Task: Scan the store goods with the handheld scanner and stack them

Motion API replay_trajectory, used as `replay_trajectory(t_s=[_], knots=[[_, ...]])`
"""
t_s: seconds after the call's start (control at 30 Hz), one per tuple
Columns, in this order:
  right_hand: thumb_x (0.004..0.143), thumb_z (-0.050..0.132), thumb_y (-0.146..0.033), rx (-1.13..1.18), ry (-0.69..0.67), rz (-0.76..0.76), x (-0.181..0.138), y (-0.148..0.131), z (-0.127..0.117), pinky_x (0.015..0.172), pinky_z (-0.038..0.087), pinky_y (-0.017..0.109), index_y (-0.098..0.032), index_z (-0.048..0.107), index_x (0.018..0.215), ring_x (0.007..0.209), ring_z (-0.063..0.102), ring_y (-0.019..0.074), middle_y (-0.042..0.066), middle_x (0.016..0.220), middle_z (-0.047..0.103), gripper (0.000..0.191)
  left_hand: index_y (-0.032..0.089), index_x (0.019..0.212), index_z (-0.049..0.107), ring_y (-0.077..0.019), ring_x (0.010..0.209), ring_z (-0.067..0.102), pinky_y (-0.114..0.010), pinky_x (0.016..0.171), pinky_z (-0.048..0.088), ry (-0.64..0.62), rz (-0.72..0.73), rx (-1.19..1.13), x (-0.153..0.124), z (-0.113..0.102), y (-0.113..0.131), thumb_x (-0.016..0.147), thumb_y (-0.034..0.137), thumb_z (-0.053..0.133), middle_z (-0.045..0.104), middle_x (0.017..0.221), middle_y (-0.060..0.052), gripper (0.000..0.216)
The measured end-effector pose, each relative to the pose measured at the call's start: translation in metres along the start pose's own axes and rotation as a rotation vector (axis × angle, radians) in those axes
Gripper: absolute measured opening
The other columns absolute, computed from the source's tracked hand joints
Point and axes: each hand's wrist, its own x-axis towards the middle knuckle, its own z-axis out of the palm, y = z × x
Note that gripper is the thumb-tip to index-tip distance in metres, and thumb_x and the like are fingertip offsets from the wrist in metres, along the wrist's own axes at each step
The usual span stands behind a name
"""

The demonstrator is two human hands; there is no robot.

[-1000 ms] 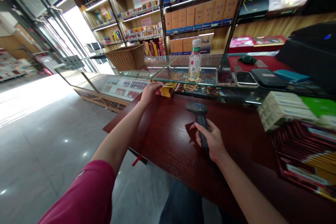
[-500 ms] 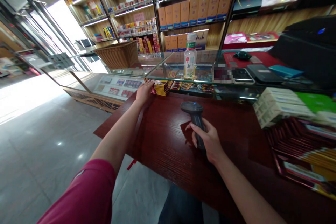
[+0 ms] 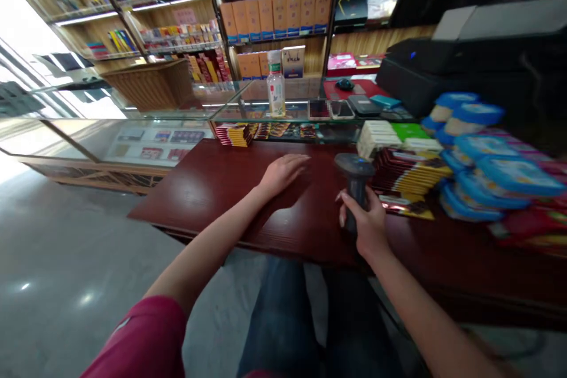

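My right hand (image 3: 370,225) is closed round the handle of a dark barcode scanner (image 3: 354,172), held upright over the dark red wooden counter (image 3: 212,189). My left hand (image 3: 283,171) lies flat on the counter with fingers stretched out, holding nothing. A stack of yellow and red flat packs (image 3: 233,134) sits at the counter's far edge, to the left of and beyond that hand. Just right of the scanner lies a pile of dark red and gold packs (image 3: 410,174).
Blue-lidded tubs (image 3: 482,168) are heaped at the right. White and green boxes (image 3: 390,134) lie behind the pile. A bottle (image 3: 276,84) and phones (image 3: 341,108) rest on the glass display case (image 3: 177,115). A black machine (image 3: 443,68) stands at the back right; shelves line the wall.
My left hand has left the yellow and red stack and come back to lie flat mid-counter. The view has swung right. The right hand still grips the scanner.
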Motion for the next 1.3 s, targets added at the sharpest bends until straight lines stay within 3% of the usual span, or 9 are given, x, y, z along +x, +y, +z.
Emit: replay_trajectory(t_s=[0.13,0.27,0.37,0.5,0.67,0.87,1.07,1.17,1.3], knots=[[0.071,0.09,-0.039,-0.058,0.106,0.054,-0.035,-0.032,-0.066,0.035,0.037,0.025,-0.027,0.067,0.086,0.041,0.046,0.0098,-0.003,0.067,0.062,0.03,0.019,0.135,0.067,-0.0214,0.126,0.067,-0.035,0.112,0.052,-0.104,0.284,-0.077,0.044,0.04,0.089,0.105,0.036,0.057,0.073,0.134,-0.01,0.037],[0.071,0.09,-0.038,-0.081,0.238,0.071,-0.072,-0.056,-0.12,0.036,0.035,0.024,-0.028,0.069,0.084,0.041,0.045,0.0088,-0.003,0.066,0.06,0.027,0.018,0.138,0.064,-0.0247,0.127,0.067,-0.036,0.109,0.054,-0.202,0.311,-0.02,0.079,0.074,0.152,0.098,0.036,0.068,0.071,0.137,-0.012,0.043],[0.07,0.09,-0.037,-0.091,0.312,0.038,-0.093,-0.065,-0.144,0.036,0.036,0.025,-0.029,0.069,0.084,0.042,0.047,0.0087,-0.002,0.072,0.064,0.026,0.018,0.134,0.066,-0.0257,0.12,0.071,-0.035,0.1,0.059,-0.311,0.242,0.048,0.089,0.09,0.176,0.098,0.032,0.069,0.071,0.137,-0.013,0.039],[0.069,0.09,-0.036,-0.077,0.356,0.027,-0.105,-0.066,-0.149,0.036,0.035,0.025,-0.027,0.067,0.081,0.041,0.045,0.0077,-0.002,0.074,0.065,0.028,0.012,0.128,0.069,-0.0265,0.119,0.072,-0.034,0.091,0.061,-0.384,0.29,0.157,0.078,0.092,0.183,0.102,0.013,0.054,0.071,0.131,-0.019,0.03],[0.067,0.09,-0.037,-0.038,0.267,0.065,-0.095,-0.061,-0.122,0.035,0.034,0.022,-0.024,0.066,0.089,0.039,0.045,0.0061,-0.004,0.073,0.066,0.035,0.01,0.134,0.067,-0.0251,0.106,0.077,-0.032,0.085,0.06,-0.331,0.259,0.131,0.054,0.062,0.154,0.103,0.012,0.048,0.077,0.118,-0.02,0.035],[0.072,0.089,-0.041,-0.079,-0.045,0.176,-0.056,-0.052,-0.063,0.034,0.034,0.02,-0.021,0.064,0.09,0.039,0.046,0.0064,-0.005,0.068,0.065,0.037,0.021,0.118,0.08,-0.0229,0.097,0.078,-0.027,0.088,0.057,-0.034,-0.314,-0.257,0.031,0.011,0.069,0.099,0.026,0.062,0.082,0.111,-0.007,0.026],[0.072,0.088,-0.047,-0.079,-0.313,0.215,0.0,-0.027,0.007,0.033,0.035,0.019,-0.02,0.065,0.094,0.038,0.046,0.0053,-0.002,0.076,0.07,0.042,0.013,0.113,0.08,-0.0204,0.086,0.076,-0.029,0.077,0.061,0.171,-0.914,-0.864,-0.002,-0.006,0.0,0.094,0.029,0.069,0.082,0.098,-0.008,0.027],[0.071,0.087,-0.048,-0.094,-0.395,0.237,0.014,-0.008,0.034,0.031,0.033,0.019,-0.019,0.065,0.1,0.037,0.046,0.0061,-0.002,0.076,0.071,0.046,0.011,0.118,0.077,-0.0179,0.085,0.076,-0.027,0.075,0.062,0.256,-0.967,-1.122,-0.013,-0.01,-0.016,0.088,0.028,0.077,0.081,0.106,-0.01,0.034],[0.072,0.087,-0.045,-0.149,-0.392,0.215,0.014,0.007,0.049,0.033,0.035,0.021,-0.019,0.065,0.095,0.038,0.047,0.007,0.0,0.076,0.073,0.041,0.01,0.115,0.078,-0.0188,0.085,0.076,-0.028,0.075,0.063,0.36,-1.018,-1.083,-0.013,-0.012,-0.028,0.087,0.025,0.079,0.081,0.108,-0.012,0.032]])
